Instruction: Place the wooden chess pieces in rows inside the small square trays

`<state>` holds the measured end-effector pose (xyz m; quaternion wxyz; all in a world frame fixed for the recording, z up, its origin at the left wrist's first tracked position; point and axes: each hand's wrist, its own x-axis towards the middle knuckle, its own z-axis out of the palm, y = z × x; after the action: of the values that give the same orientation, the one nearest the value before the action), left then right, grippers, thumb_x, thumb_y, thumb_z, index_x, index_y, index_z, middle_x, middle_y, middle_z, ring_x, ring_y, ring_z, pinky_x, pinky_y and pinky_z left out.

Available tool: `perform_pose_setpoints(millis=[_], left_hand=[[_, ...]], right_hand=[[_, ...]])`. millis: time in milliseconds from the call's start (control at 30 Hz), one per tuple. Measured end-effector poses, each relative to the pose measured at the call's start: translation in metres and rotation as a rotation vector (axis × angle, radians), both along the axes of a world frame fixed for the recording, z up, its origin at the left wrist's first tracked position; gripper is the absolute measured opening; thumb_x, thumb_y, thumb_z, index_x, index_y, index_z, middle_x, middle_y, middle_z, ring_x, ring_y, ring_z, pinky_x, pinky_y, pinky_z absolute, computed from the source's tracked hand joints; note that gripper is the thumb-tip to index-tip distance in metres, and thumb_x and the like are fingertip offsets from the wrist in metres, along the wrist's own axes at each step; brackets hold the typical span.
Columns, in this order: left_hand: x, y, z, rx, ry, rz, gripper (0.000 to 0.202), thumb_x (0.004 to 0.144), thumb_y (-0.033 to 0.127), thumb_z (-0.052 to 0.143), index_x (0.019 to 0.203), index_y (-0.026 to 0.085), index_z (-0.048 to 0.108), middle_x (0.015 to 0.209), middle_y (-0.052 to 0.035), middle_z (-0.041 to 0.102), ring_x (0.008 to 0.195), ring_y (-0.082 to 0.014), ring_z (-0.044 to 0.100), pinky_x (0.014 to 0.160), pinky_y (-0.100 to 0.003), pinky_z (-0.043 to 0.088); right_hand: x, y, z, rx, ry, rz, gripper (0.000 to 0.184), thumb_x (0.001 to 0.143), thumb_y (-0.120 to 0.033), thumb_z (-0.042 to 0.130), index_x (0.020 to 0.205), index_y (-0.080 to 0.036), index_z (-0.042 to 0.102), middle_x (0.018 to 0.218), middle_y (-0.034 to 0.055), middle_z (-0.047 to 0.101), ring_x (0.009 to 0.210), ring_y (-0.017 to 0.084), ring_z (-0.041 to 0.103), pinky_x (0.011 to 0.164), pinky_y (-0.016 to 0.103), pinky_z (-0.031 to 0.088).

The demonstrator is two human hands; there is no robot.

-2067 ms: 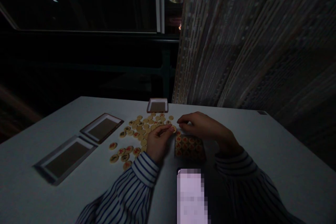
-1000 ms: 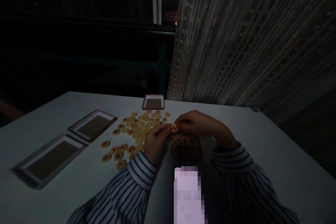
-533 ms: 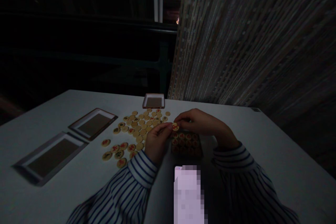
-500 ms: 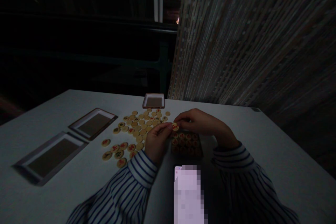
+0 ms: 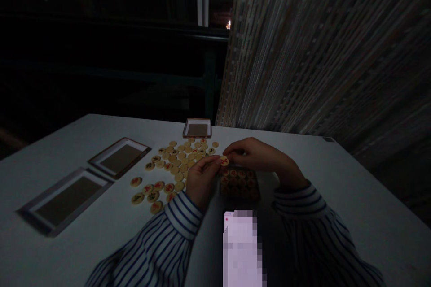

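Note:
My left hand [image 5: 202, 181] pinches a round wooden Chinese chess piece [image 5: 224, 161] between thumb and forefinger, its red character facing me. My right hand [image 5: 257, 154] meets it from the other side, fingertips closed at the piece's edge. Just below the hands sits a dark box [image 5: 235, 195] packed with rows of similar pieces, at least the upper ones marked in red. To the left of my left hand, loose chess pieces [image 5: 182, 156] lie scattered, some plain side up, others showing red or black characters. My left forearm hides part of this spread.
Two shallow trays or lids [image 5: 123, 157] [image 5: 67, 199] lie on the white table [image 5: 111, 242] at the left. A smaller tray [image 5: 197, 128] lies near the far edge. A lit phone [image 5: 240, 251], its screen blurred, is in front of me. A string curtain [image 5: 286, 54] hangs behind the table.
The character on the held piece shows at a slightly different angle. Both hands stay in nearly the same place, and the box and loose pieces have not moved.

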<state>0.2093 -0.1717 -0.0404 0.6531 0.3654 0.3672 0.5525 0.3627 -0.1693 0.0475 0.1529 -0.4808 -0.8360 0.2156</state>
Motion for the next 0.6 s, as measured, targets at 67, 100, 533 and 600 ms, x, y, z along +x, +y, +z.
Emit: perform_pose_setpoints(millis=[67, 100, 533, 600], left_hand=[[-0.0001, 0.0005, -0.0001, 0.006, -0.009, 0.008, 0.029, 0.055, 0.028, 0.076, 0.078, 0.014, 0.066, 0.069, -0.0006, 0.068, 0.063, -0.0113, 0.061, 0.065, -0.024, 0.048], [-0.0001, 0.0007, 0.0001, 0.007, -0.011, 0.011, 0.029, 0.055, 0.028, 0.076, 0.078, 0.014, 0.066, 0.068, -0.0005, 0.068, 0.063, -0.0112, 0.061, 0.064, -0.024, 0.048], [0.0007, -0.0009, 0.0012, -0.012, -0.013, 0.006, 0.03, 0.055, 0.029, 0.075, 0.079, 0.013, 0.066, 0.064, -0.0003, 0.067, 0.06, -0.0116, 0.061, 0.064, -0.025, 0.048], [0.0005, -0.0004, 0.0006, -0.013, 0.004, 0.007, 0.03, 0.056, 0.03, 0.075, 0.079, 0.013, 0.066, 0.064, -0.0006, 0.067, 0.06, -0.0116, 0.061, 0.064, -0.025, 0.048]], right_hand=[[0.0005, -0.0003, -0.0002, -0.005, 0.006, -0.001, 0.028, 0.08, -0.021, 0.045, 0.097, -0.018, 0.067, 0.089, 0.0028, 0.069, 0.079, 0.015, 0.061, 0.07, 0.025, 0.043], [0.0008, -0.0005, -0.0004, -0.008, 0.006, -0.002, 0.028, 0.08, -0.021, 0.046, 0.097, -0.018, 0.067, 0.089, 0.0028, 0.069, 0.078, 0.015, 0.061, 0.07, 0.025, 0.043], [0.0019, 0.001, -0.0014, 0.029, -0.005, -0.004, 0.027, 0.078, -0.021, 0.047, 0.095, -0.017, 0.068, 0.091, 0.0037, 0.069, 0.081, 0.016, 0.061, 0.069, 0.023, 0.042], [0.002, 0.0012, -0.0018, 0.031, -0.006, -0.006, 0.026, 0.078, -0.021, 0.047, 0.094, -0.017, 0.068, 0.091, 0.0035, 0.069, 0.081, 0.016, 0.061, 0.069, 0.023, 0.042]])
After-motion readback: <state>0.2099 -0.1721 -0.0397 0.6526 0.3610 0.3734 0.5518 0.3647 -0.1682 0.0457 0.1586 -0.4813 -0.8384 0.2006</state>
